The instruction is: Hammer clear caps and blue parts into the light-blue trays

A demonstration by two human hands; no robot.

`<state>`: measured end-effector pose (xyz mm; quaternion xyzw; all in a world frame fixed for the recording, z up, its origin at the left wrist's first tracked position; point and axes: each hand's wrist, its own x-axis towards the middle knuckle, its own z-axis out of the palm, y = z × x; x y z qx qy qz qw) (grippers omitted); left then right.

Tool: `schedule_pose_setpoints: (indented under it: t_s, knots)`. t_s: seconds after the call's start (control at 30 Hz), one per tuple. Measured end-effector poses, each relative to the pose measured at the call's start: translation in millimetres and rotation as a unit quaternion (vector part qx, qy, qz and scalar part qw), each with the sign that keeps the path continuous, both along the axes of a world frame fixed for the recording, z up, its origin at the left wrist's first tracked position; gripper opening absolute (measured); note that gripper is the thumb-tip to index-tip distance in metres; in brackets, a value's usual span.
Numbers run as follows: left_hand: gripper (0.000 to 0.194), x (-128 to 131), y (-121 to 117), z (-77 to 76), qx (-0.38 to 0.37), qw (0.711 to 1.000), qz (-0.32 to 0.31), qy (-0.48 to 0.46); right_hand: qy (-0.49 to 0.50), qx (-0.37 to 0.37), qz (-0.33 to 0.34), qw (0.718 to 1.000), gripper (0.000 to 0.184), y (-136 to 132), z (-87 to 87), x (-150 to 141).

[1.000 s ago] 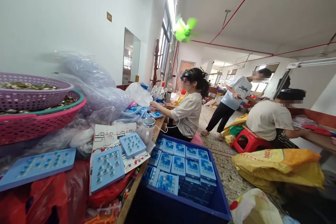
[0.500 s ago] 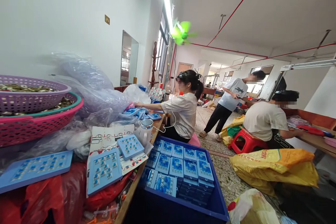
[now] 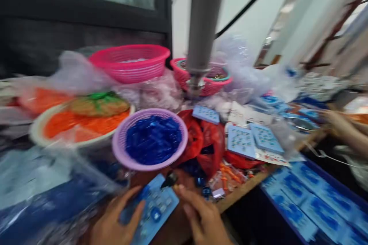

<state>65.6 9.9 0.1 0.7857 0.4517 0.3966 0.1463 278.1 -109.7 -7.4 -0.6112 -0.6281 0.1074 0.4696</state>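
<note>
My left hand [image 3: 119, 214] grips a light blue board [image 3: 159, 208] by its left edge, fingers on top and low in the view. Rows of small pale squares and one round, dark blue piece show on that board. At its upper right edge, my right hand [image 3: 201, 214] has its fingers drawn together. A small black pointed thing [image 3: 170, 180] lies at those fingertips, over the board's corner; blur hides what it is and how it is held. Just beyond the board stands a lilac basket [image 3: 116, 149] full of dark blue plastic pieces.
To the left are a cream basin [image 3: 37, 132] of orange pieces and plastic bags. Pink basket [image 3: 129, 65] and grey post [image 3: 205, 23] stand behind. More blue boards [image 3: 240, 141] lie right, above a dark blue crate [image 3: 273, 210]. A co-worker's arm [image 3: 345, 128] reaches in at far right.
The view has swung left and down from the room to the bench. Both my hands and the board they are at now show; the crate and the co-worker have shifted to the right edge.
</note>
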Motion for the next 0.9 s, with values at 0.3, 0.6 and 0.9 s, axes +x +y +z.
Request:
schedule_pose_setpoints:
  t_s: [0.3, 0.6, 0.9]
  knots:
    - [0.016, 17.7, -13.5, 13.3, 0.012, 0.999, -0.039, -0.019, -0.015, -0.022, 0.010, 1.000, 0.051, -20.3, -5.3, 14.9]
    - [0.019, 22.1, -14.7, 11.1, -0.070, 0.997, -0.043, 0.000, -0.030, -0.008, 0.042, 0.999, 0.055, -9.8, 9.7, 1.9]
    - [0.022, 26.4, -16.1, 5.6, -0.121, 0.991, -0.001, -0.051, -0.075, -0.049, 0.062, 0.994, 0.061, -2.4, 13.1, -4.8]
